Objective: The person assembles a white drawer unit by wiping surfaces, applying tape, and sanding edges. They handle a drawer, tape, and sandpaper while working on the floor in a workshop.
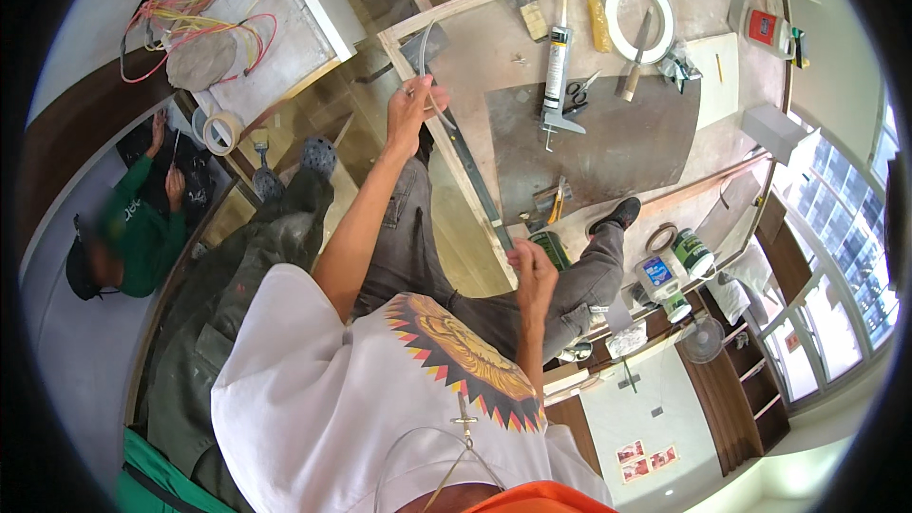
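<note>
A thin, pale grey strip (pixel 423 49) curves in a bow over the near left corner of the table (pixel 470 47), its lower part passing at the left hand (pixel 408 116). The left hand's fingers are closed on the strip. The right hand (pixel 536 277) is at the lower end of a long dark bar (pixel 475 174) that runs along the table's edge; its fingers are curled, but whether they grip anything cannot be told.

Beyond the bar, a dark brown sheet (pixel 608 147) lies on the table. A caulking gun (pixel 557 71) and scissors (pixel 580 90) lie at the sheet's far edge, with a wooden-handled knife (pixel 631 85) to their right, its blade across a white ring (pixel 612 27). A yellow bottle (pixel 599 27) with a red cap lies beside the ring, and a wide scraper (pixel 529 11) further left. Off to the left, a co-worker (pixel 150 242) in green has both hands near a dark surface.
</note>
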Motion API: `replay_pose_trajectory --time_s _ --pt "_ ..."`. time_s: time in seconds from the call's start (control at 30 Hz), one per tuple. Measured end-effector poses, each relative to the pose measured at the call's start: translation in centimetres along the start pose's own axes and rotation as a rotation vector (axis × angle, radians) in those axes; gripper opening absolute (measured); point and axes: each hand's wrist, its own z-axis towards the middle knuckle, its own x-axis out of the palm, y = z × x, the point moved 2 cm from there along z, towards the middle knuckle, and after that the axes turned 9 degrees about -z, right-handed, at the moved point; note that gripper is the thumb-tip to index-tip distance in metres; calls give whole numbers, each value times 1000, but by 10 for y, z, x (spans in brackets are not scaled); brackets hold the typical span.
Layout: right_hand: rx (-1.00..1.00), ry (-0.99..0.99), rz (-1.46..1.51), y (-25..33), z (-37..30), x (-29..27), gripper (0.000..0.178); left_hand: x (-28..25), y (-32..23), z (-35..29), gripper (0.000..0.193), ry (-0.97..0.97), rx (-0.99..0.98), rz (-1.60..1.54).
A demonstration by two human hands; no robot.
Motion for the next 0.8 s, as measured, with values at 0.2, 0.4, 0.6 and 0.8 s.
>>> replay_pose_trajectory --time_s 0.2,0.4,0.6,0.8 --pt "-213 -461 -309 75 -23 -125 17 6 -26 18 41 78 -25 62" --pt "-250 -769 -399 105 2 -194 24 6 -15 26 34 114 -77 92" --pt "-404 -417 -417 106 97 -133 30 8 -20 8 31 106 -98 46" --pt "-412 -49 -265 109 128 8 37 -7 -16 -10 28 34 -39 35"
